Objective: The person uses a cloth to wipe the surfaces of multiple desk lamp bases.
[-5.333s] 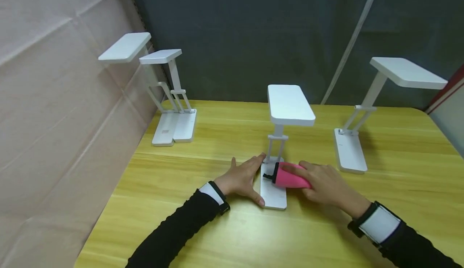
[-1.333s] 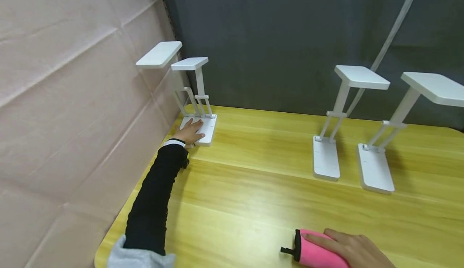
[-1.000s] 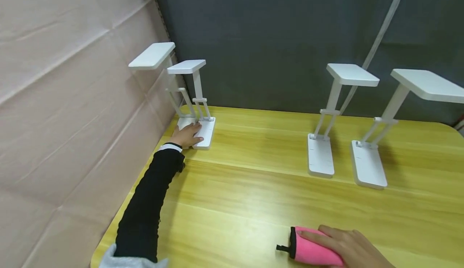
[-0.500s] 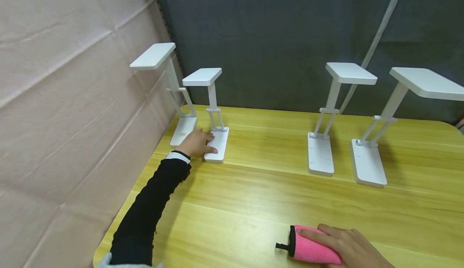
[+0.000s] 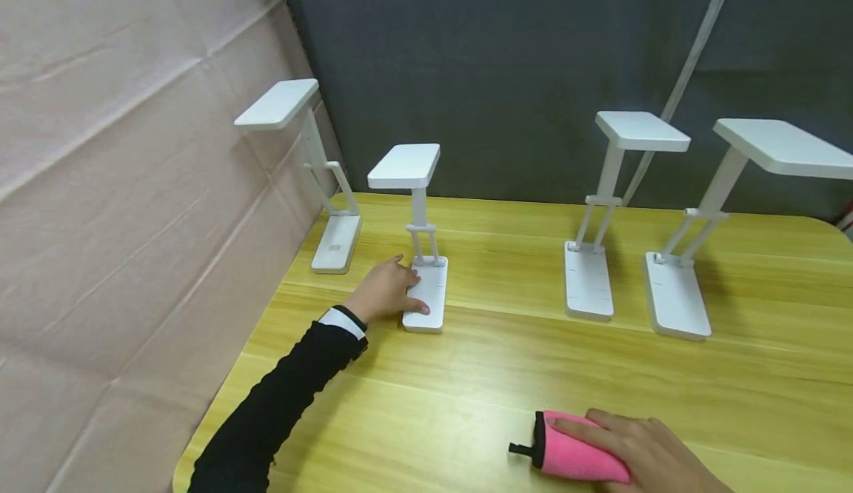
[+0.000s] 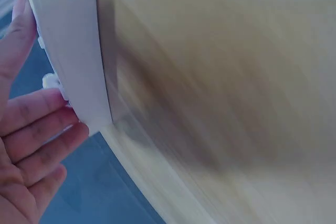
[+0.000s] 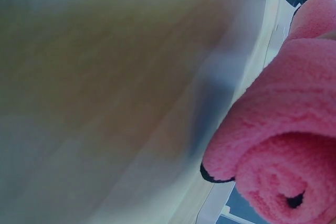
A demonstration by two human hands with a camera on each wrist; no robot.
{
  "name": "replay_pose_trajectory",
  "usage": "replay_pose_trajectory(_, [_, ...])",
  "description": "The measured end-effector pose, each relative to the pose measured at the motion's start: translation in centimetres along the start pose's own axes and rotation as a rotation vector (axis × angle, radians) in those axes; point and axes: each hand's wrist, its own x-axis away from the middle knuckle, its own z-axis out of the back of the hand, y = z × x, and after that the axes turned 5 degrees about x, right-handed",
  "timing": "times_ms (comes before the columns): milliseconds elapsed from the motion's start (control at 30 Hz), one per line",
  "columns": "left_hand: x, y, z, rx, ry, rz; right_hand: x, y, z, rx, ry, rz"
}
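In the head view my left hand (image 5: pixel 389 291) holds a white desk lamp (image 5: pixel 426 293) by its base, thumb over the top and fingers at the left edge. The lamp stands upright, its flat head (image 5: pixel 405 166) raised on a folding stem. In the left wrist view the same base (image 6: pixel 73 40) lies along the fingers (image 6: pixel 44 124). At the lower right my right hand (image 5: pixel 643 448) grips a rolled pink towel (image 5: pixel 580 448) with black trim and a hanging loop. Its fuzzy coil (image 7: pixel 294 166) fills the right side of the right wrist view.
Another white lamp (image 5: pixel 336 245) stands at the left by the pale wall cloth (image 5: pixel 133 219). Two more lamps, one (image 5: pixel 589 282) beside another (image 5: pixel 678 297), stand on the right. The wooden table (image 5: pixel 480 374) ends at a dark backdrop (image 5: pixel 466 56).
My left hand has left one of the right-hand lamps and drawn a lamp from the far left toward the right and nearer. The towel has moved from a lamp base to the lower right.
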Motion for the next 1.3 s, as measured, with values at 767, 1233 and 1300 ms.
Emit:
replay_pose_trajectory(767, [-0.1,11.4,-2.2,-0.13,0.19,-0.268,0.2,0.3,0.0,-0.009,0.041,0.001])
replay_pose_trajectory(1233, [0.6,13.8,-3.1,-0.084,0.217,-0.291,-3.7,2.0,2.4,0.039,-0.016,-0.125])
replay_pose_trajectory(1300, [0.9,13.0,-3.0,-0.06,0.189,-0.284,-5.2,2.5,2.5,0.035,-0.035,-0.131])
